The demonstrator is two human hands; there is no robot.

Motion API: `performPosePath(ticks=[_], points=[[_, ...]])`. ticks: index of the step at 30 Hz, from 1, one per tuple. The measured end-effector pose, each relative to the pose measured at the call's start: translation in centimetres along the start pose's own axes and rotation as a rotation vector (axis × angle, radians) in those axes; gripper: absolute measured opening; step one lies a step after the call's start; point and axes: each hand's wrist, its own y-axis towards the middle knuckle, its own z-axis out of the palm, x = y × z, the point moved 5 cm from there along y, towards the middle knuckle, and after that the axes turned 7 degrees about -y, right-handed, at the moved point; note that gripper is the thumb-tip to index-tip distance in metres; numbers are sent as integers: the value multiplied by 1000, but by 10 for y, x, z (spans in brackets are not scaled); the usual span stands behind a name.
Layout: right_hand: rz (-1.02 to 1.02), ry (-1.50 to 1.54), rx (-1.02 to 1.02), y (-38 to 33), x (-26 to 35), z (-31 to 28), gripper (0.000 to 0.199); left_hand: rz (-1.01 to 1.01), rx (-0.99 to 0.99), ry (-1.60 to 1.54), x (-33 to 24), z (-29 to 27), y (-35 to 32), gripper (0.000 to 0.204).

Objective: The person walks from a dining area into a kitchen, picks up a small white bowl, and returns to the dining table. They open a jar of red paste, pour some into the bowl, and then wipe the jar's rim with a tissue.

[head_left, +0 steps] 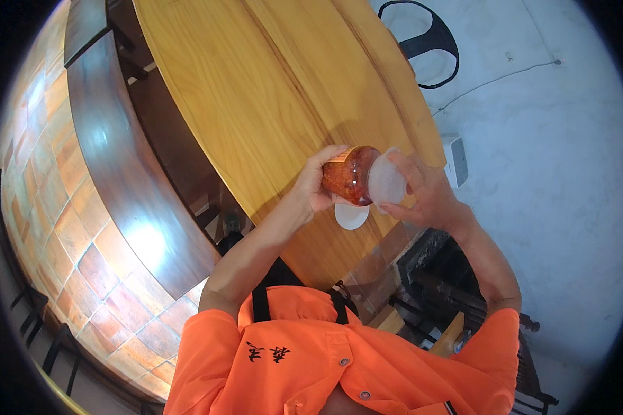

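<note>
My left hand [314, 184] is wrapped around a glass jar [353, 176] of red, oily, chili-like sauce with an orange label. The jar lies tilted on its side in the air above the wooden table, its mouth end toward the right. At that end is a translucent whitish cover [386, 181], thin and with an uneven rim. The fingers of my right hand [429, 192] grip the cover's edge, thumb below and fingers above. Just under the jar, a round white disc [351, 216], like a lid or small dish, rests on the table, partly hidden by the jar.
The long yellow wooden table [256, 90] stretches away from me. A dark wooden bench [111, 145] runs along its left side over a tiled floor [111, 277]. Past the right edge stand a black-framed chair [436, 45], a white box-shaped device [455, 160] and a pale wall [554, 159].
</note>
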Motion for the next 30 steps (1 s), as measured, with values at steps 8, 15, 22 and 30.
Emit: performPosePath(ticks=[8, 15, 22, 30], points=[[8, -140, -107, 6, 19, 15, 76, 304, -60, -127, -2, -15, -2, 34], [21, -98, -144, 17, 32, 22, 68, 282, -28, -79, -1, -23, -7, 43], [348, 340, -341, 11, -6, -16, 43, 341, -107, -23, -33, -35, -43, 51], [1052, 847, -64, -147, -46, 151, 26, 261, 403, 47, -87, -19, -121, 54]])
